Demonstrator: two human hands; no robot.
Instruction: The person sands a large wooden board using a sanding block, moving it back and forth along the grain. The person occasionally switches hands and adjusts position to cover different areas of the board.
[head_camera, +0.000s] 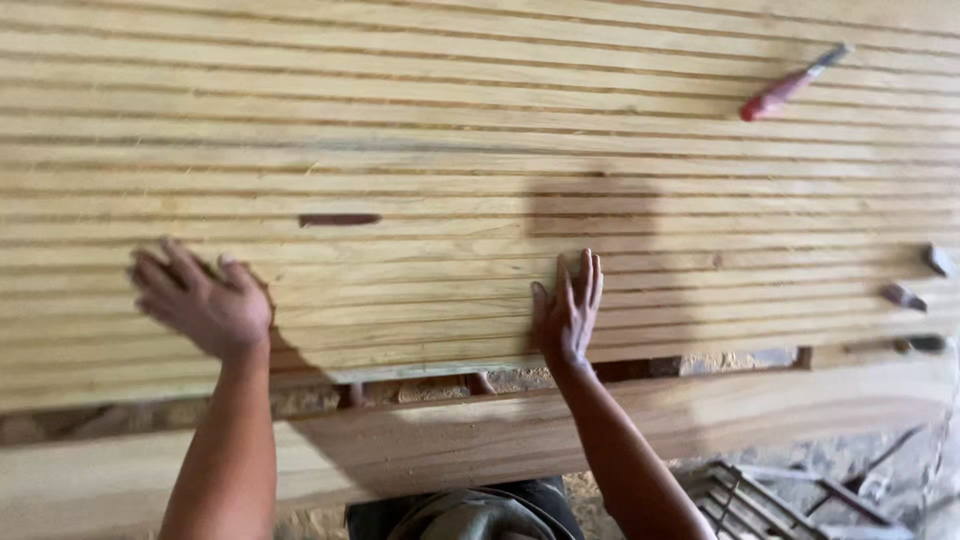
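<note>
Pale wooden slats (480, 150) fill nearly the whole view, laid edge to edge in long rows with thin dark seams between them. A person leans over the near edge with both bare hands on the wood. Their left hand (200, 300) is blurred, fingers spread and slightly curled, resting on or just above the slats and gripping nothing. Their right hand (568, 315) lies flat with fingers straight and close together, palm pressed on the slats near the front edge, also holding nothing. Below the hands, a thick wooden beam (480, 440) runs along the front, with a dark gap between it and the slats. A red-handled tool (790, 85) lies well apart at the far right, untouched. Small wedge-like blocks (905, 296) sit at the right edge. Most rows look already set tightly together; the front gap appears unclosed, so the nearest edge seems left to finish.
</note>
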